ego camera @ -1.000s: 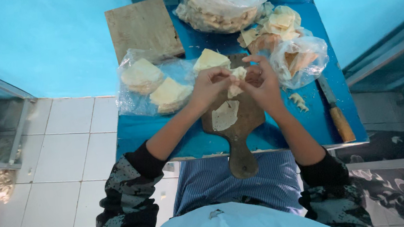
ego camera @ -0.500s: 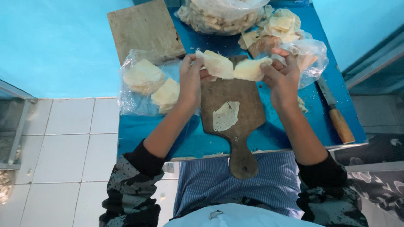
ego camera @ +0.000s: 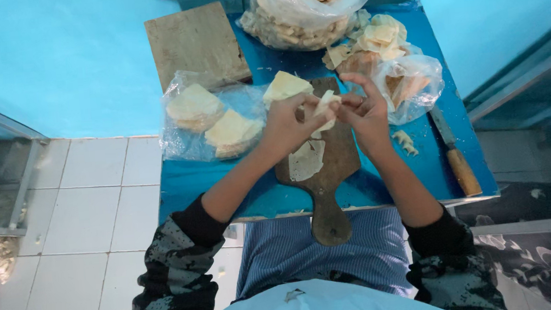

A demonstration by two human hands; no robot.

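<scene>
Taking the brown paddle-shaped wooden cutting board (ego camera: 329, 163) as the landmark, a clear plastic bag of pale triangular dough wrappers (ego camera: 209, 117) lay to its left on the blue counter (ego camera: 191, 182), close enough for the next sheet to be reached without stretching. Behind that bag, a square plank of bare wood (ego camera: 194, 44) rested against the turquoise wall.

The left hand (ego camera: 283, 128) hovered over the board's upper left, its grip closed on a small pale folded dough piece (ego camera: 324, 107). The right hand (ego camera: 366, 115) met it from the other side, fingertips pinched on the same piece, seemingly so that both hands could press its edges together above the board. A flat pale wrapper (ego camera: 306, 160) lay on the board just below the hands, and a further stack of wrappers (ego camera: 285, 85) sat at the board's top left edge.

Right of the board, an open clear bag of tan folded pieces (ego camera: 387, 59) stood near the right hand. At the counter's far right edge lay a wooden-handled knife (ego camera: 455, 156), well apart from both hands.
</scene>
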